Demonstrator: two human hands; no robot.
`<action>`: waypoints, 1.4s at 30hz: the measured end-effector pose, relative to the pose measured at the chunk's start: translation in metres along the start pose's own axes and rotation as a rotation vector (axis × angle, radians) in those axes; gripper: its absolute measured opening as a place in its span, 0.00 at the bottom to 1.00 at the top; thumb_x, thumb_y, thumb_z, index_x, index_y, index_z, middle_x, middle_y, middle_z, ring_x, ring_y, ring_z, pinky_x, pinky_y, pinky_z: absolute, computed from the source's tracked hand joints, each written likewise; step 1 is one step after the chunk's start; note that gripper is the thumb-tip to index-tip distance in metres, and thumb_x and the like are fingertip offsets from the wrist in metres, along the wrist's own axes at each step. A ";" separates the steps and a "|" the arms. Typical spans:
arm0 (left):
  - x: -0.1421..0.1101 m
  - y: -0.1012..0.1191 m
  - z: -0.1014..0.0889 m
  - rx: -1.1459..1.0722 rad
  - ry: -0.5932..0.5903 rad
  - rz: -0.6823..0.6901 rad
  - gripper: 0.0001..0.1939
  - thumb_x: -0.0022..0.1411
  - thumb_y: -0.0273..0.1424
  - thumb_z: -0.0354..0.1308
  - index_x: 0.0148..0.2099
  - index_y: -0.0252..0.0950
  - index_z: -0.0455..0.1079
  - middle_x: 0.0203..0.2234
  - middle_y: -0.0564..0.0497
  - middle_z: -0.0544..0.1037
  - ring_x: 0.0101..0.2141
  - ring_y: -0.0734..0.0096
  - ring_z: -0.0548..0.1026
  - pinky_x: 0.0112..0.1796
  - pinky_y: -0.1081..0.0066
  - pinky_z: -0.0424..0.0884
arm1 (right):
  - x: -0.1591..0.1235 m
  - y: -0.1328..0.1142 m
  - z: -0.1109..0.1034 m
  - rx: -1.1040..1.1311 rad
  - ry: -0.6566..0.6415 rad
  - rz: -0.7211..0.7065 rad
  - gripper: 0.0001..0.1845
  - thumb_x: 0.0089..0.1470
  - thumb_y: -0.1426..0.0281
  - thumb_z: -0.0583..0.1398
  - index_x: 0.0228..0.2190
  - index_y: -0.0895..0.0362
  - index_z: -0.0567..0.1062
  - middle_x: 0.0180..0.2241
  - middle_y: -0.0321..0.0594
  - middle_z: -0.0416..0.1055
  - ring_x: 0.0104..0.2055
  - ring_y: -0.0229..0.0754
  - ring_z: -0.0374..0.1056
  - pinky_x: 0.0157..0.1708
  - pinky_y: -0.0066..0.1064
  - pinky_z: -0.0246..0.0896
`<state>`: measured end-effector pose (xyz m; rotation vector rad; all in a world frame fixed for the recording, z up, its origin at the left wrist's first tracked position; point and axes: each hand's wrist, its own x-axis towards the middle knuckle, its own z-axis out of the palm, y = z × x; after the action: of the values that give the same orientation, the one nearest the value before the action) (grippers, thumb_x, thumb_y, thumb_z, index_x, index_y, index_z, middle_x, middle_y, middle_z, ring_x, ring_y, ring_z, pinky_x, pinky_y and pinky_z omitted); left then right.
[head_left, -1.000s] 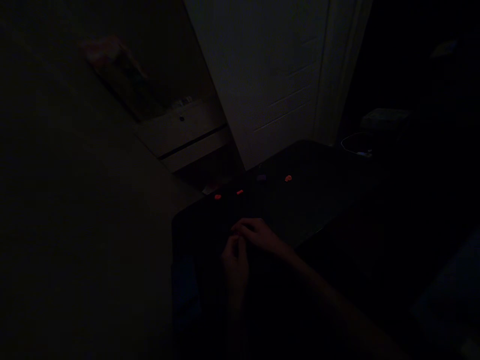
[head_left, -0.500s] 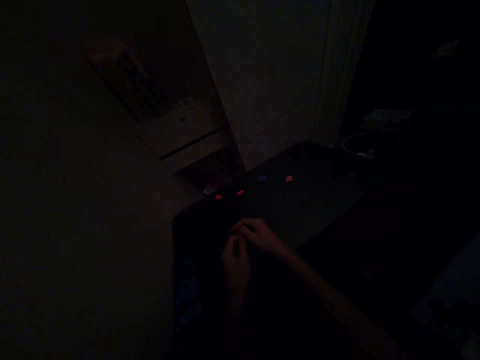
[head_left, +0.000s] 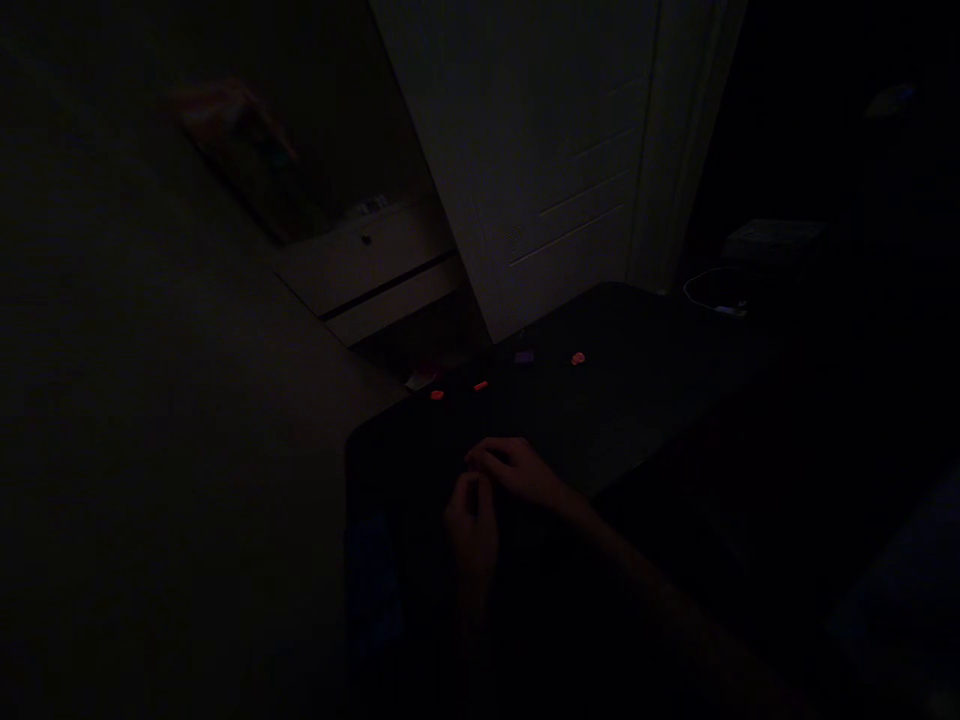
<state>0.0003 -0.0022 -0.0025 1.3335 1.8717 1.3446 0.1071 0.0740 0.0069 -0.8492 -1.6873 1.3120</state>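
Observation:
The scene is very dark. Over the near left part of a dark table (head_left: 622, 400), my left hand (head_left: 472, 525) and my right hand (head_left: 517, 468) meet at the fingertips. Both are closed in a pinch, and whatever may be between the fingers is too dark and small to make out. Beyond them on the table lie a small round red-orange piece (head_left: 437, 395), a short red-orange bar (head_left: 481, 386), a dark purple block (head_left: 524, 358) and an orange-pink roundish piece (head_left: 577, 359). Neither hand touches these pieces.
A dark blue flat thing (head_left: 373, 580) lies at the left near side. Behind the table stand a pale panelled door (head_left: 555, 180) and a white drawer unit (head_left: 382, 260). A white cable (head_left: 694, 285) curls at the far right by a box-like object (head_left: 776, 237).
The hands keep nearly the same place and pose. The light on the door and drawers looks slightly different; the pieces on the table have not moved.

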 end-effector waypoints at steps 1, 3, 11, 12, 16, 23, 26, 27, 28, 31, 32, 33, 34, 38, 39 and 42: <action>0.000 0.000 0.000 0.001 0.000 0.000 0.16 0.64 0.44 0.55 0.36 0.37 0.73 0.28 0.50 0.77 0.31 0.65 0.75 0.34 0.70 0.69 | 0.000 0.000 0.000 -0.001 0.000 0.001 0.13 0.63 0.69 0.56 0.37 0.58 0.82 0.36 0.40 0.81 0.40 0.42 0.76 0.41 0.30 0.66; 0.000 0.001 0.000 0.007 -0.004 0.007 0.16 0.65 0.43 0.55 0.35 0.37 0.73 0.28 0.49 0.77 0.32 0.65 0.75 0.34 0.70 0.69 | 0.000 0.000 0.000 0.000 0.002 0.004 0.13 0.63 0.69 0.57 0.37 0.57 0.82 0.36 0.40 0.81 0.40 0.42 0.76 0.41 0.30 0.66; 0.000 0.004 -0.001 0.000 0.017 0.014 0.16 0.64 0.44 0.55 0.35 0.37 0.73 0.27 0.50 0.76 0.30 0.65 0.75 0.32 0.70 0.70 | 0.000 -0.001 0.000 -0.002 -0.006 -0.006 0.13 0.63 0.70 0.56 0.37 0.58 0.81 0.36 0.40 0.81 0.40 0.42 0.76 0.41 0.30 0.66; -0.001 0.004 0.000 -0.002 0.014 0.017 0.16 0.64 0.44 0.55 0.35 0.37 0.73 0.27 0.50 0.76 0.31 0.65 0.75 0.32 0.71 0.70 | 0.000 -0.001 -0.001 -0.006 -0.005 -0.005 0.13 0.63 0.69 0.56 0.37 0.57 0.81 0.36 0.39 0.81 0.40 0.42 0.76 0.41 0.30 0.66; 0.000 0.002 0.000 0.012 0.014 0.016 0.15 0.64 0.43 0.55 0.35 0.37 0.74 0.27 0.50 0.77 0.31 0.65 0.75 0.33 0.70 0.70 | 0.001 -0.001 0.000 -0.002 -0.002 -0.004 0.13 0.63 0.69 0.56 0.37 0.57 0.81 0.36 0.40 0.81 0.40 0.42 0.76 0.41 0.30 0.66; -0.001 0.002 0.000 0.018 0.002 0.009 0.15 0.64 0.42 0.54 0.36 0.37 0.74 0.28 0.50 0.77 0.30 0.65 0.75 0.33 0.70 0.69 | 0.001 0.002 0.000 0.002 -0.001 -0.001 0.13 0.63 0.68 0.57 0.37 0.57 0.82 0.36 0.40 0.81 0.40 0.42 0.76 0.42 0.30 0.66; -0.001 0.002 -0.001 0.015 0.007 0.020 0.15 0.64 0.43 0.54 0.36 0.37 0.74 0.27 0.50 0.77 0.30 0.65 0.75 0.32 0.70 0.69 | 0.001 0.003 0.000 0.005 0.005 -0.008 0.13 0.63 0.68 0.57 0.37 0.57 0.82 0.36 0.40 0.81 0.41 0.42 0.76 0.42 0.30 0.67; -0.001 0.003 -0.001 0.012 0.013 0.024 0.15 0.64 0.43 0.55 0.35 0.37 0.74 0.27 0.50 0.77 0.30 0.65 0.75 0.32 0.70 0.69 | 0.001 0.003 0.000 0.008 0.001 -0.012 0.13 0.63 0.67 0.57 0.37 0.57 0.82 0.37 0.40 0.81 0.41 0.42 0.76 0.42 0.30 0.67; 0.000 0.003 -0.001 0.010 0.015 0.026 0.16 0.64 0.44 0.55 0.35 0.37 0.73 0.27 0.50 0.77 0.30 0.65 0.75 0.32 0.70 0.69 | 0.001 0.003 0.000 0.009 0.001 -0.013 0.13 0.63 0.67 0.57 0.37 0.57 0.82 0.37 0.40 0.81 0.41 0.42 0.76 0.42 0.30 0.67; 0.000 0.003 -0.001 0.007 0.012 0.018 0.16 0.64 0.45 0.55 0.35 0.37 0.73 0.26 0.50 0.76 0.30 0.65 0.75 0.32 0.71 0.69 | 0.001 0.002 0.000 0.007 -0.001 -0.005 0.13 0.63 0.68 0.57 0.37 0.57 0.82 0.37 0.40 0.81 0.40 0.42 0.76 0.41 0.30 0.66; 0.000 0.003 -0.001 0.009 0.011 0.013 0.16 0.64 0.45 0.55 0.35 0.37 0.73 0.26 0.50 0.76 0.29 0.66 0.75 0.32 0.71 0.69 | 0.001 0.001 0.000 0.007 0.001 -0.001 0.13 0.63 0.68 0.57 0.37 0.57 0.82 0.37 0.40 0.81 0.40 0.42 0.76 0.41 0.30 0.66; 0.000 0.003 -0.001 0.012 0.010 0.007 0.16 0.63 0.45 0.55 0.35 0.37 0.73 0.26 0.51 0.76 0.29 0.66 0.74 0.32 0.71 0.69 | 0.001 0.001 0.000 0.007 0.002 0.003 0.13 0.63 0.69 0.57 0.37 0.57 0.82 0.36 0.40 0.81 0.39 0.42 0.76 0.40 0.30 0.66; 0.000 0.003 -0.001 0.013 0.010 0.003 0.16 0.63 0.45 0.55 0.35 0.37 0.73 0.26 0.51 0.76 0.29 0.66 0.74 0.32 0.71 0.69 | 0.001 0.000 0.000 0.006 0.002 0.004 0.13 0.63 0.69 0.57 0.37 0.57 0.82 0.36 0.39 0.81 0.39 0.42 0.76 0.40 0.30 0.66; 0.000 0.003 -0.001 0.011 -0.001 0.004 0.15 0.64 0.43 0.54 0.35 0.37 0.73 0.28 0.50 0.76 0.30 0.66 0.75 0.33 0.70 0.69 | 0.000 -0.001 0.000 -0.005 -0.002 0.003 0.13 0.63 0.70 0.56 0.37 0.58 0.82 0.36 0.40 0.81 0.39 0.42 0.76 0.40 0.30 0.66; 0.000 0.003 -0.001 0.012 -0.002 0.005 0.14 0.64 0.42 0.54 0.35 0.37 0.73 0.28 0.50 0.76 0.31 0.65 0.75 0.33 0.70 0.69 | 0.001 -0.001 0.000 -0.006 -0.001 0.005 0.13 0.63 0.70 0.56 0.37 0.58 0.82 0.36 0.40 0.81 0.40 0.42 0.76 0.40 0.30 0.66; -0.001 0.003 -0.001 0.016 -0.002 0.009 0.14 0.64 0.41 0.54 0.36 0.37 0.73 0.28 0.50 0.77 0.31 0.65 0.75 0.34 0.70 0.69 | 0.001 0.000 0.000 0.001 0.000 0.000 0.13 0.63 0.69 0.56 0.37 0.58 0.81 0.36 0.41 0.81 0.40 0.43 0.76 0.40 0.30 0.66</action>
<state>0.0008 -0.0031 0.0011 1.3521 1.8814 1.3353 0.1066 0.0748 0.0067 -0.8492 -1.6867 1.3124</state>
